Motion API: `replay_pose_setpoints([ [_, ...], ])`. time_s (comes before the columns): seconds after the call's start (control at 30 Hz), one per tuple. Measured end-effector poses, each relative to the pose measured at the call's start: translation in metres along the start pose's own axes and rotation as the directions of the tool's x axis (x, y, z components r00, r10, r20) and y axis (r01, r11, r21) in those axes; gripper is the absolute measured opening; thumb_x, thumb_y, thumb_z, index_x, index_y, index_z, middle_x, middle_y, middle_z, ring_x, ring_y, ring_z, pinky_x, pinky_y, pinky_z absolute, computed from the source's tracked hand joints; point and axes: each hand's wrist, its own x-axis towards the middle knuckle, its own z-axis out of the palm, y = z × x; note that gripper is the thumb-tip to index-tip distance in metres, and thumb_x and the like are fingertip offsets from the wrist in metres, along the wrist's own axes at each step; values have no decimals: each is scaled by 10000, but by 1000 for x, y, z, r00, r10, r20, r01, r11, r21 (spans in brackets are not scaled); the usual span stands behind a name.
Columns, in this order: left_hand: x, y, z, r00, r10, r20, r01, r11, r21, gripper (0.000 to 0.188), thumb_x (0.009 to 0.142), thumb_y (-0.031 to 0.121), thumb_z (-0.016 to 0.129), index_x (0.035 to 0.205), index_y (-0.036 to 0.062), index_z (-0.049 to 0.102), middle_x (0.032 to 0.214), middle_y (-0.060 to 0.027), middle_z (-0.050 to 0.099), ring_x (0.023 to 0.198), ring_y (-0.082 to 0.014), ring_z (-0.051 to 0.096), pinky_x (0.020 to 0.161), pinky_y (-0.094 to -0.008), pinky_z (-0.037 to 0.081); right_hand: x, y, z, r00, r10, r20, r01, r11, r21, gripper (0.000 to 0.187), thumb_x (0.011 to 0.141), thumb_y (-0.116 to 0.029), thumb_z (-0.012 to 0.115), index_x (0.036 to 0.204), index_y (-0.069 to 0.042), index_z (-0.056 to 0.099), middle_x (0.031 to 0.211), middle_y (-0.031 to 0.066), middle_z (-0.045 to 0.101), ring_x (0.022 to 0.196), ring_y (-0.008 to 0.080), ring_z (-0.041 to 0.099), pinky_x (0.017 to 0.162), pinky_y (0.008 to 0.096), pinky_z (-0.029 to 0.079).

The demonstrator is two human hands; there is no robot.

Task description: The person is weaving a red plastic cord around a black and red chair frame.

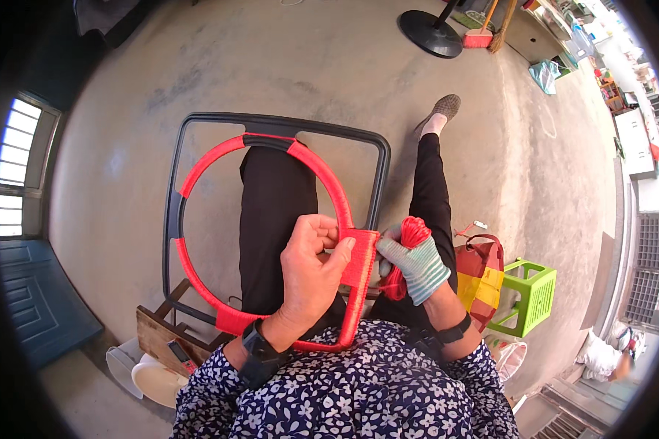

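Observation:
A dark square frame with a round ring inside it [379, 154] rests across my lap. Red cord [198, 172] is wound round most of the ring, part of the outer edge and the flat piece joining them; bare dark stretches show at the top and left. My bare left hand [315, 260] is closed on the frame at its red-wrapped joint, thumb on the wrapping. My right hand [417, 263], in a striped knit glove, is closed round a bundle of red cord [415, 231] at the frame's right edge. Its fingertips are partly hidden.
A lime-green stool [534, 296] and a red-and-yellow bag [483, 274] stand at my right. On the left are a wooden stool [165, 340] with a phone [181, 354] and a pale basin [157, 380]. A black round base [430, 33] and a red broom [478, 38] are farther off.

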Motion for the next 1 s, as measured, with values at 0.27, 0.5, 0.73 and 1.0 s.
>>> replay_pose_setpoints([
  [0.27,-6,-4,6,1000,-7,15,8,997,-76,246,840,-47,647,1024,-4,490,878,-49,614,745,-64,596,617,-199,505,13,0,7,986,-89,-138,86,996,-33,194,827,-170,698,700,-50,615,623,9,588,537,92,546,512,269,447],
  [0.5,-10,-5,0,1000,-15,28,13,997,72,199,841,-27,659,1002,-28,543,896,-81,644,797,-89,633,669,-219,531,11,6,4,984,-82,-158,69,994,-88,191,817,-161,704,692,-38,628,609,16,594,542,84,559,501,269,442],
  [0.73,-5,-1,1,996,-27,89,16,992,123,178,833,-72,636,965,-13,532,829,-42,622,770,-55,608,664,-197,510,11,6,2,982,-79,-169,59,990,-125,192,818,-150,703,686,-39,618,603,4,579,542,62,528,499,268,428],
  [1.0,4,-5,-2,983,21,180,-62,973,220,111,858,-44,601,914,7,519,730,4,573,668,-15,549,591,-172,454,13,10,0,979,-140,-151,129,988,-79,273,821,-126,700,629,-56,518,590,-11,535,538,51,500,485,266,414],
])
